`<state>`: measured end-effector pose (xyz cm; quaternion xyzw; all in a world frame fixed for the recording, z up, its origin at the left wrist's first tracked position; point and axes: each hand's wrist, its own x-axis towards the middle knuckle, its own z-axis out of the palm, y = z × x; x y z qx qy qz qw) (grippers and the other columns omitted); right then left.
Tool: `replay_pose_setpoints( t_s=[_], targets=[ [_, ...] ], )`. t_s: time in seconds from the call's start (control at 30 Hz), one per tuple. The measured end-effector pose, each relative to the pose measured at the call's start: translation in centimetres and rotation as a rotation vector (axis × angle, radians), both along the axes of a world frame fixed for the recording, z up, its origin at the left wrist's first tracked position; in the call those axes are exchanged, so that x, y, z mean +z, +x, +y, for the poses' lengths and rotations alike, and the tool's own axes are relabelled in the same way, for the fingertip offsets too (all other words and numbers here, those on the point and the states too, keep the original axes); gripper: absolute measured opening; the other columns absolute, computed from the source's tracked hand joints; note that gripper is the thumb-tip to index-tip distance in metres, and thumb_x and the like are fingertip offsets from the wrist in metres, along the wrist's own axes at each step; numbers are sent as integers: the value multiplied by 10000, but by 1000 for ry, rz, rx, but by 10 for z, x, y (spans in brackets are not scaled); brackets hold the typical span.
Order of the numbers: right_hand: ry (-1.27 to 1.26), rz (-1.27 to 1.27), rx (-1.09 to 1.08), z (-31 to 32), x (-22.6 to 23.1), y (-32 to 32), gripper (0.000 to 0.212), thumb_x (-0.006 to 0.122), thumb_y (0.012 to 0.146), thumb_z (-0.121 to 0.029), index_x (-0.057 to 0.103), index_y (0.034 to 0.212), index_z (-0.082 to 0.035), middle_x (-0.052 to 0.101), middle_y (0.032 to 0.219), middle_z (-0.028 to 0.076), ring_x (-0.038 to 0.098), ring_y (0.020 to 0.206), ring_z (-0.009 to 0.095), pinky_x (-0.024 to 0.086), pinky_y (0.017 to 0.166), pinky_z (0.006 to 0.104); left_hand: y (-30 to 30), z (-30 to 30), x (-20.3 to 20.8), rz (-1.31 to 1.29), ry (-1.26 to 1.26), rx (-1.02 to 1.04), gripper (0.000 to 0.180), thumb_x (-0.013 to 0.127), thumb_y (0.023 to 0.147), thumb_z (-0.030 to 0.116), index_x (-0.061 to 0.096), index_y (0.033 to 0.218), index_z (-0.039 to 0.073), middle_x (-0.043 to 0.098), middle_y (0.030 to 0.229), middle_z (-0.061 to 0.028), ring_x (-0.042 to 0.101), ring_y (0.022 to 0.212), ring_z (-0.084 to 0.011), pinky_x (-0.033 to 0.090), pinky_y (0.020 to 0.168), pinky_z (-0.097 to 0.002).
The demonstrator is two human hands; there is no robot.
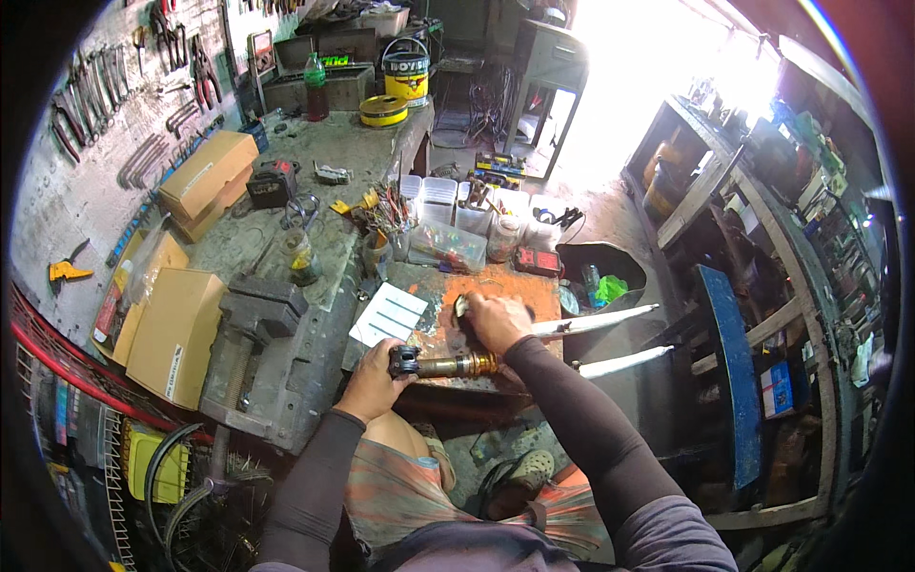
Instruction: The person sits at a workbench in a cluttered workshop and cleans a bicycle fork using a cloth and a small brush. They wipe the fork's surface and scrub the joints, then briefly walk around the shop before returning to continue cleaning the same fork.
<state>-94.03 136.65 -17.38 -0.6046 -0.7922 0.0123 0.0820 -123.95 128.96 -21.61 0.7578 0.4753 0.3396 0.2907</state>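
My left hand (374,383) is closed around the black end fitting (404,361) of a metal tube (446,366). The tube is brass-coloured, lies level across the near side of an orange, worn work surface (491,282), and has ringed collars towards its right end. Just above those collars, my right hand (499,324) grips a small dark thing (464,311) with a pale patch, too covered to name. Two white tapered legs (610,322) stick out to the right past my right forearm. A white sheet of paper with dark lines (389,315) lies beside my left hand.
A bench vise (262,319) and cardboard boxes (176,334) stand on the left bench. Behind the work surface are clear plastic tubs (438,198), jars, and a cup of thin tools (384,212). A wooden rack (762,257) lines the right. Pliers and wrenches hang on the left wall.
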Motion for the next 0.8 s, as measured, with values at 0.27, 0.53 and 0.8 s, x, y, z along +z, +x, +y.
replay_pose_setpoints(
  t_s=[0.27,0.53,0.8],
  targets=[
    [310,189,44,-112,-17,-17,309,714,1094,-351,782,1001,-65,778,1173,190,713,1205,401,461,1167,655,-1,-9,-3,-12,-23,7,634,953,861,64,568,1365,66,711,1269,-192,689,1220,-463,555,1047,-525],
    [146,71,-53,-81,-20,-38,283,717,1078,-355,835,1120,-101,790,1201,103,706,1201,331,449,1121,585,1,-6,0,36,-61,71,628,944,897,78,549,1385,51,715,1292,-231,693,1238,-496,556,1048,-542],
    [292,252,140,-204,-66,22,361,777,1018,-248,785,1357,-124,754,1450,49,637,1467,306,326,1329,631,5,-3,-3,17,-55,70,649,950,891,89,554,1405,56,728,1261,-219,703,1208,-490,562,1023,-539]
  ],
)
